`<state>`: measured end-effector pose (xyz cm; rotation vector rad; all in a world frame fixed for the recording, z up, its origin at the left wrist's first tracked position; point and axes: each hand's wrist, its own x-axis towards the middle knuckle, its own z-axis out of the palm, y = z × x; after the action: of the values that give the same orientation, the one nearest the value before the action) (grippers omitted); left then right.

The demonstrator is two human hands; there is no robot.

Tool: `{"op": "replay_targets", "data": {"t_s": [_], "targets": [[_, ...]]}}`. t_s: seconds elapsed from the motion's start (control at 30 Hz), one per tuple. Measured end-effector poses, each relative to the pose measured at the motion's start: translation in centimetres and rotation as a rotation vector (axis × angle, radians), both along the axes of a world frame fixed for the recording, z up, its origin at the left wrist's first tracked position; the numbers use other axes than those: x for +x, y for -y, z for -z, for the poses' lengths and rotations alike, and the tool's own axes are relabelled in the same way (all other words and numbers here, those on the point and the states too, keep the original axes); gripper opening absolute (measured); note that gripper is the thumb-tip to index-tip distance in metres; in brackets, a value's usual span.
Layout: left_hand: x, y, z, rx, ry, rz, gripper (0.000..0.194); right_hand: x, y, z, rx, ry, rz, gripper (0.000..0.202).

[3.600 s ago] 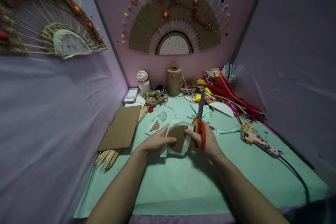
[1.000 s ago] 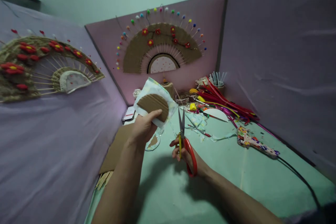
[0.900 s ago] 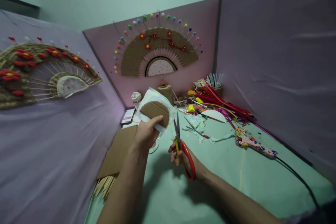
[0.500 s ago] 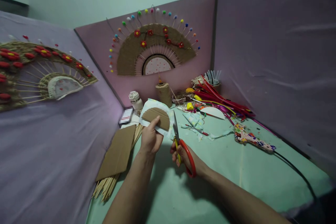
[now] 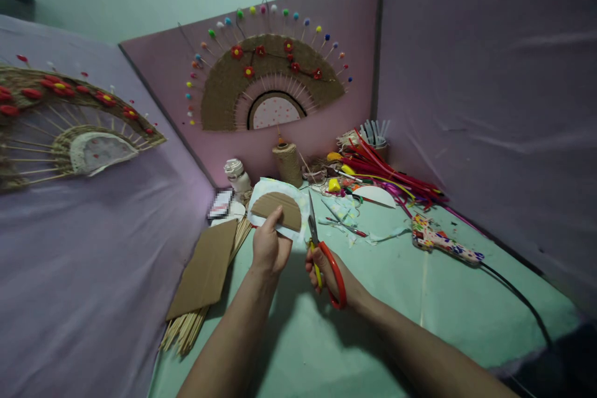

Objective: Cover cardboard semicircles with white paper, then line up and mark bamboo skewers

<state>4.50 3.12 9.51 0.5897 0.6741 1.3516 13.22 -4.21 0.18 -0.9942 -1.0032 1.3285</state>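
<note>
My left hand [image 5: 270, 245] pinches a half-round piece of brown cardboard [image 5: 282, 206] together with the pale patterned fabric [image 5: 263, 185] behind it, thumb on the front. The fabric sticks out past the cardboard as a margin all round. In my right hand [image 5: 329, 270] are scissors [image 5: 336, 286] with red and yellow handles, blades pointing up. The blades stand close beside the right edge of the fabric; whether they touch it I cannot tell.
Cardboard [image 5: 205, 270] lies over bamboo sticks [image 5: 184, 331] at left. A phone [image 5: 219, 204], jar [image 5: 237, 177] and twine spool [image 5: 288, 165] stand behind. Fabric scraps [image 5: 342, 210], red pipe cleaners [image 5: 396, 174] and a corded glue gun [image 5: 443, 244] lie right. A decorated fan [image 5: 219, 96] hangs on the back panel.
The view has shifted slightly, so the background sits a little higher and further left. Both hands keep their holds on the cardboard with fabric and the scissors, almost in place.
</note>
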Motion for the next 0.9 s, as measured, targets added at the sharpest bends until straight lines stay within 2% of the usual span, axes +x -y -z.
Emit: {"op": "replay_targets", "data": {"t_s": [0.27,0.67,0.9], "targets": [[0.0,0.0,-0.1,0.002,-0.002,-0.028,0.022,0.3,0.2,-0.3,-0.022,0.056,0.005,0.061],[-0.2,-0.1,0.0,0.029,0.001,0.003,0.022,0.2,0.5,-0.7,-0.057,0.036,0.017,0.059],[-0.8,-0.3,-0.4,0.017,-0.008,0.015,0.026,0.5,1.0,-1.8,-0.042,0.144,0.055,0.060]]}}
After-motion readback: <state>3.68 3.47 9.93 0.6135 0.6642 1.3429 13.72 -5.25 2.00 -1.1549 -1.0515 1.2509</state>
